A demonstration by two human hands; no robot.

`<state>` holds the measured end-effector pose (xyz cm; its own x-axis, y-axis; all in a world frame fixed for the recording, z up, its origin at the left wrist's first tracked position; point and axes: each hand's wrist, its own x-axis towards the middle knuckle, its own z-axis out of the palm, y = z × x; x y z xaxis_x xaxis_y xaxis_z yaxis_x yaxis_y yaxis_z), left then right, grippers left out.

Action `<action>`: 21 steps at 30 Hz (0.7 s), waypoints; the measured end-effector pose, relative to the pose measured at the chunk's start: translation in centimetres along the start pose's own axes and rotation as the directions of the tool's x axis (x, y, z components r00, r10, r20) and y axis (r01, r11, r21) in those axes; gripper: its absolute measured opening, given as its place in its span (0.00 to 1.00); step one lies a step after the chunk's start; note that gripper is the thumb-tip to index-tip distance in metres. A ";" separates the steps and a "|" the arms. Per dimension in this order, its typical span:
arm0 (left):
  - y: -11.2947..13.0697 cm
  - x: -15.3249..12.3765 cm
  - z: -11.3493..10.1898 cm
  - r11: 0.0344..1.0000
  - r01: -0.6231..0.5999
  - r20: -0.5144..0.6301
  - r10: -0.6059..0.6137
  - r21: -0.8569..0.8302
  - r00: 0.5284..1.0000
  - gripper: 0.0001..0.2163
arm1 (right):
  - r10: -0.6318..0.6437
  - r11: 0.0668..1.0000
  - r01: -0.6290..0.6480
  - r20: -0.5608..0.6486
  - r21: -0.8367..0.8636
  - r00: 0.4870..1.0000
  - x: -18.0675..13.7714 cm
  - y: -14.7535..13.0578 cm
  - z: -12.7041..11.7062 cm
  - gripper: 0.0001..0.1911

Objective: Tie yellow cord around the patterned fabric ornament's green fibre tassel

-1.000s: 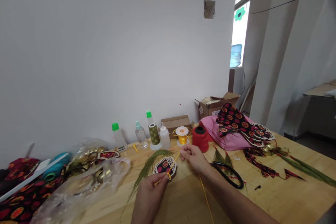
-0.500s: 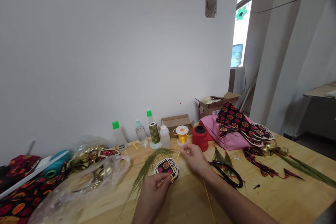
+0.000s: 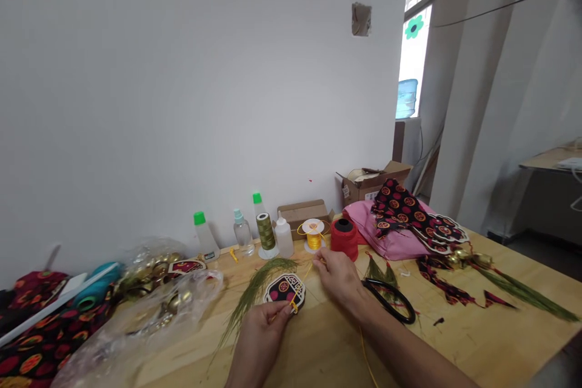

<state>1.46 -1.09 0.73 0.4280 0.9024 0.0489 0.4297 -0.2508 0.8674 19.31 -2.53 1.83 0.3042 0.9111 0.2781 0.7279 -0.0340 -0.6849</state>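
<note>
My left hand (image 3: 260, 333) is closed on the near edge of a small black patch with red and pink motifs (image 3: 285, 288), pinching a loop of yellow cord (image 3: 294, 303) against it. My right hand (image 3: 337, 276) is closed, pinching the same yellow cord a little beyond the patch. The cord runs from there toward a yellow cord spool (image 3: 313, 234) at the back of the wooden table (image 3: 454, 339). A green tassel of fine fibres (image 3: 254, 291) lies under and left of the patch.
Black scissors (image 3: 391, 300) lie just right of my right hand. Behind stand a red thread cone (image 3: 344, 239), an olive thread cone (image 3: 266, 232), several squeeze bottles (image 3: 204, 236) and cardboard boxes (image 3: 373, 182). Patterned fabric on pink cloth (image 3: 409, 218) sits right. A clear plastic bag (image 3: 150, 315) lies left.
My right hand has slid slightly left and farther along the cord toward the spool. The left hand keeps its hold on the patch; the view shifted a little.
</note>
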 end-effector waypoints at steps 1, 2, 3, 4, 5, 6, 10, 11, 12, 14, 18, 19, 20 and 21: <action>0.0 0.0 0.0 1.000 0.018 -0.006 -0.018 -0.013 1.000 0.14 | 0.026 1.000 -0.026 0.024 0.014 0.999 0.2 0.2 0.2 0.07; 0.0 0.0 0.0 0.999 0.035 -0.013 -0.036 -0.023 0.999 0.14 | 0.050 0.998 -0.052 0.055 0.034 0.997 0.4 0.5 0.3 0.07; 0.0 0.1 0.0 0.998 0.053 -0.024 -0.053 -0.028 0.998 0.14 | 0.070 0.996 -0.075 0.093 0.057 0.993 0.6 0.8 0.5 0.06; -0.1 0.1 0.0 0.997 0.072 -0.028 -0.073 -0.033 0.997 0.15 | 0.087 0.992 -0.099 0.139 0.082 0.986 0.7 1.0 0.6 0.06; -0.2 0.1 0.0 0.995 0.088 -0.032 -0.089 -0.037 0.996 0.15 | 0.101 0.987 -0.123 0.189 0.107 0.977 0.9 1.2 0.6 0.07; -0.3 0.2 0.1 0.994 0.100 -0.039 -0.101 -0.034 0.994 0.15 | 0.112 0.980 -0.148 0.242 0.134 0.964 0.9 1.5 0.6 0.08; -0.6 0.3 0.3 0.993 0.117 -0.069 -0.116 0.009 0.991 0.15 | 0.105 0.930 -0.254 0.472 0.265 0.875 0.7 1.7 0.0 0.16; -0.6 0.3 0.3 0.993 0.117 -0.076 -0.115 0.017 0.990 0.14 | 0.080 0.907 -0.283 0.534 0.310 0.842 0.5 1.6 -0.2 0.17; -0.6 0.3 0.2 0.993 0.116 -0.081 -0.114 0.018 0.990 0.14 | 0.049 0.878 -0.318 0.594 0.357 0.803 0.3 1.4 -0.6 0.16; -0.5 0.3 0.1 0.993 0.115 -0.097 -0.114 0.012 0.989 0.13 | -0.027 0.804 -0.399 0.698 0.440 0.716 0.0 0.9 -1.2 0.14; -0.1 0.2 -0.1 0.996 0.093 -0.112 -0.092 0.010 0.989 0.11 | -0.173 0.649 -0.537 0.792 0.539 0.586 -0.4 -0.1 -2.2 0.13; -0.1 0.1 -0.1 0.996 0.088 -0.113 -0.085 0.015 0.990 0.11 | -0.203 0.617 -0.557 0.797 0.556 0.569 -0.5 -0.3 -2.3 0.14; 0.0 0.1 -0.2 0.996 0.084 -0.112 -0.082 0.019 0.990 0.11 | -0.229 0.590 -0.573 0.798 0.570 0.558 -0.5 -0.4 -2.3 0.13; 0.0 0.1 -0.2 0.996 0.084 -0.110 -0.081 0.020 0.991 0.11 | -0.249 0.568 -0.582 0.796 0.581 0.552 -0.6 -0.5 -2.3 0.12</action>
<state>1.36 -0.93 0.86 0.3019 0.9528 0.0326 0.4798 -0.1814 0.8584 20.14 -3.97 3.56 -0.5026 0.8381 -0.2120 -0.1208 -0.3110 -0.9427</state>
